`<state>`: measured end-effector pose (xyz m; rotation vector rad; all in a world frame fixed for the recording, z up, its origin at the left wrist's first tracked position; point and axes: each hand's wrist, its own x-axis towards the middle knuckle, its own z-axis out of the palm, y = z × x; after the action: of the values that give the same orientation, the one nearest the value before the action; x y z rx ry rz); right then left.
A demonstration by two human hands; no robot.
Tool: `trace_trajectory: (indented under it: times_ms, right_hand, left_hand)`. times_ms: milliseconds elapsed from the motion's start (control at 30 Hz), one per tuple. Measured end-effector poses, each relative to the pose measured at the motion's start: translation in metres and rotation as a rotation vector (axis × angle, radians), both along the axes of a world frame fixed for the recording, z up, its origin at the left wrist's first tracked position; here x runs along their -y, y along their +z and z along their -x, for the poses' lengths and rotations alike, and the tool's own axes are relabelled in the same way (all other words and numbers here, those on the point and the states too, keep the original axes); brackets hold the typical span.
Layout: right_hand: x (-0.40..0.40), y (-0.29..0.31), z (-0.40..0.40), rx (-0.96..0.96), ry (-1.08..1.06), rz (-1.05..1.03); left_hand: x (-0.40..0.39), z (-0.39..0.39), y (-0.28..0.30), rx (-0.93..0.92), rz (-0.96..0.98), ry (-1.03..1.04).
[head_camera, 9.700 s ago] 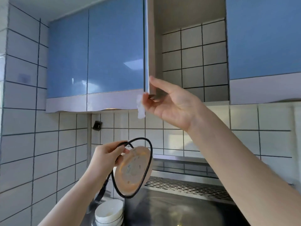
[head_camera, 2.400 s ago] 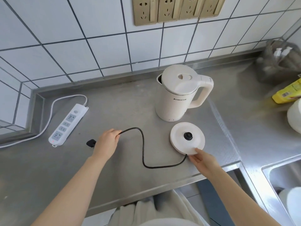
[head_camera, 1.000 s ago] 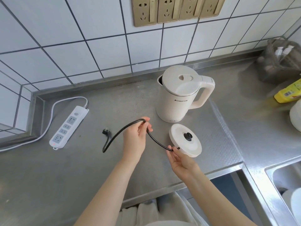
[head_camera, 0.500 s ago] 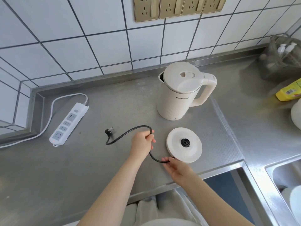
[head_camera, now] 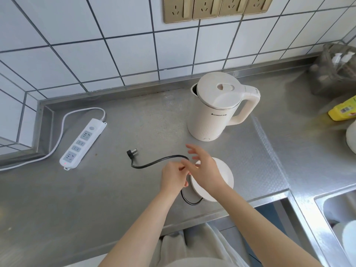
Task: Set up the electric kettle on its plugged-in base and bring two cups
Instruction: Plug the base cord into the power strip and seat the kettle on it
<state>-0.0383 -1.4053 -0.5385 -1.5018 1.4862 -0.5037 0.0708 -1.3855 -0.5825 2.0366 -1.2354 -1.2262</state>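
Observation:
The cream electric kettle [head_camera: 215,112] stands upright on the steel counter [head_camera: 134,128], handle to the right. Its round white base [head_camera: 221,182] lies flat in front of it, partly covered by my right hand [head_camera: 206,170], whose fingers are spread and straight above it. My left hand [head_camera: 174,178] grips the base's black cord [head_camera: 154,162] just left of the base. The cord's plug [head_camera: 132,152] lies loose on the counter, apart from the white power strip [head_camera: 82,143]. No cups are in view.
Brass wall sockets [head_camera: 213,6] sit on the tiled wall above. At right are a yellow bottle [head_camera: 342,110], a dark bag [head_camera: 335,68] of bottles and a white vessel [head_camera: 351,135]. A sink [head_camera: 339,224] with white dishes lies at bottom right.
The base has been set flat near the counter's front. My right hand has let go of its edge and risen over it with spread fingers. My left hand still holds the cord.

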Motion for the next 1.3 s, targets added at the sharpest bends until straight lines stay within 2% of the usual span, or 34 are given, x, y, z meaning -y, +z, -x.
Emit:
trace_trajectory:
  times_ms: [67, 133, 267, 367, 467, 567, 633, 733, 867, 1033, 1200, 1300]
  right_hand:
    - [0.011, 0.001, -0.011, -0.039, 0.135, 0.133]
    - [0.02, 0.002, -0.018, -0.012, 0.162, 0.152]
    - [0.033, -0.003, -0.02, 0.165, 0.056, 0.05]
    - [0.036, -0.01, -0.011, 0.281, -0.028, -0.033]
    - [0.036, -0.012, -0.005, 0.263, 0.038, -0.054]
    - [0.033, -0.014, -0.006, 0.283, 0.114, -0.095]
    - [0.03, -0.017, -0.006, 0.296, 0.119, -0.134]
    - [0.025, -0.024, -0.006, 0.262, 0.087, -0.158]
    - [0.017, -0.034, -0.014, 0.054, 0.051, -0.154]
    - [-0.012, -0.051, 0.005, -0.217, 0.062, -0.056]
    - [-0.035, -0.071, 0.042, -0.709, 0.231, -0.033]
    - [-0.037, -0.081, 0.053, -0.753, 0.222, -0.006]
  left_hand:
    - [-0.005, 0.002, -0.002, 0.036, 0.001, -0.015]
    - [-0.007, 0.003, -0.002, -0.067, 0.025, 0.031]
    - [-0.013, -0.007, 0.001, -0.643, -0.126, 0.229]
    - [-0.015, -0.036, -0.005, -1.217, -0.121, 0.64]
    - [-0.01, -0.073, 0.0, -1.482, 0.02, 0.945]
    - [0.002, -0.098, 0.012, -1.625, 0.177, 1.063]
    - [0.01, -0.106, 0.022, -1.596, 0.264, 1.068]
    - [0.018, -0.111, 0.04, -1.387, 0.383, 0.956]
    - [0.021, -0.113, 0.063, -1.035, 0.511, 0.735]
    - [0.022, -0.124, 0.073, -0.644, 0.609, 0.617]
    - [0.023, -0.124, 0.063, -0.493, 0.575, 0.595]
    - [0.022, -0.124, 0.057, -0.444, 0.559, 0.605]
